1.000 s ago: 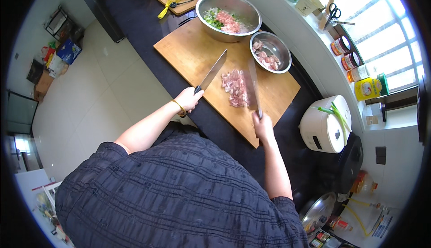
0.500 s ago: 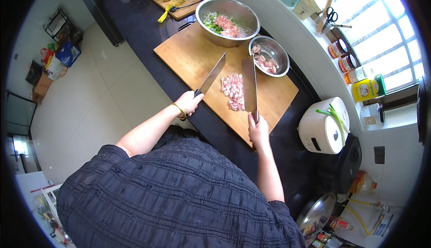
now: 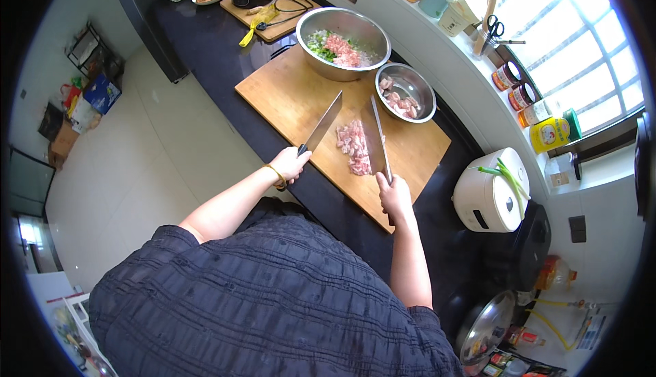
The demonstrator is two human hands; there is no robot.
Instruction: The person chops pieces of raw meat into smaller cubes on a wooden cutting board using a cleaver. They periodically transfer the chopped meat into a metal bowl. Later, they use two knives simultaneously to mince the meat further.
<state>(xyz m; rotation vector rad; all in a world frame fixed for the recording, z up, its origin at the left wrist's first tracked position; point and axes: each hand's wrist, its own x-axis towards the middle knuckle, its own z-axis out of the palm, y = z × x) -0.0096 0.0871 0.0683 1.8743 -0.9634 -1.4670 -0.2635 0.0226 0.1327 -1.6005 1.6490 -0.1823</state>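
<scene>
My left hand (image 3: 290,164) is closed around the dark handle of a broad kitchen knife (image 3: 324,124), whose blade slants up over the left half of the wooden cutting board (image 3: 280,97). A cleaver (image 3: 378,138) is gripped in my right hand (image 3: 395,198), its blade standing along the right side of the chopped pink meat (image 3: 352,146). The meat lies in a loose strip of small pieces between the two blades. Some of it is hidden behind the cleaver.
Beyond the board's far edge, a large steel bowl (image 3: 383,54) holds minced meat and chopped greens. Right of it, a smaller steel bowl (image 3: 425,114) contains meat chunks. A white rice cooker (image 3: 478,196) with scallions on top stands at the right. Jars line the windowsill.
The cleaver in my right hand has turned more upright, its flat side showing less. The left knife's position is nearly unchanged. The whole view has shifted slightly.
</scene>
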